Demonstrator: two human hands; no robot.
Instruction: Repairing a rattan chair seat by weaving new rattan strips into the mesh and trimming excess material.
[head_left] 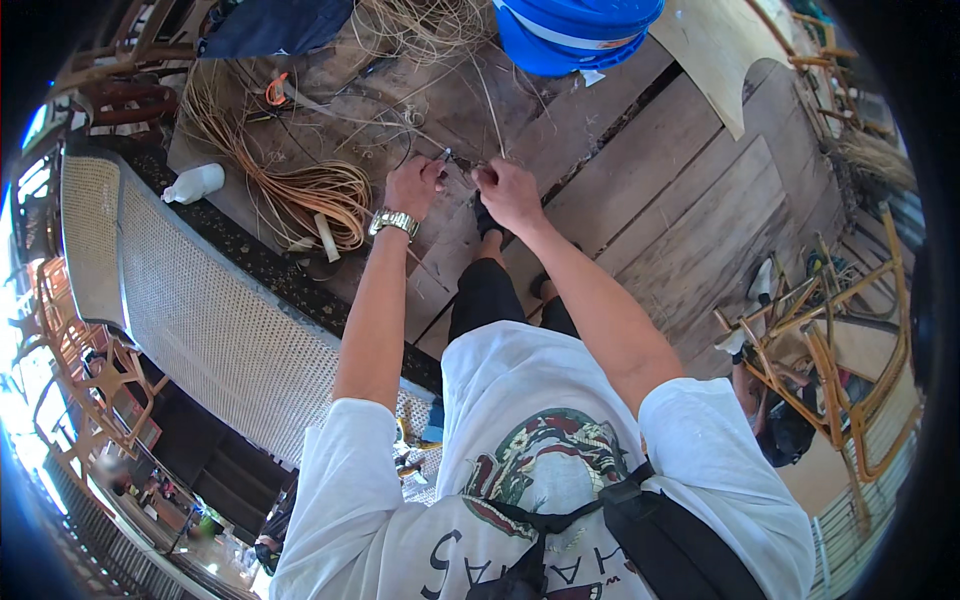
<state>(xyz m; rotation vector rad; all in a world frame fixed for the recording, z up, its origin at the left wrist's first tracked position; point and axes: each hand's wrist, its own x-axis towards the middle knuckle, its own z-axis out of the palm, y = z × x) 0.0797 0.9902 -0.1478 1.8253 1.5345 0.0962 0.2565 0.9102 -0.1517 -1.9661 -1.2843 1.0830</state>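
Note:
My left hand, with a metal watch on its wrist, is held out over the wooden floor. Its fingers are closed, and a small shiny tip shows at them; the rest of that thing is hidden. Close by on the right, my right hand pinches a thin rattan strand that runs up toward the blue bucket. A gap separates the two hands. Left of them lies a bundle of rattan strands, with a pale short strip on it.
A woven cane panel extends along my left, with a white bottle by its far end. Orange-handled scissors and loose coiled strands lie ahead. Wooden chair frames and another person are at right.

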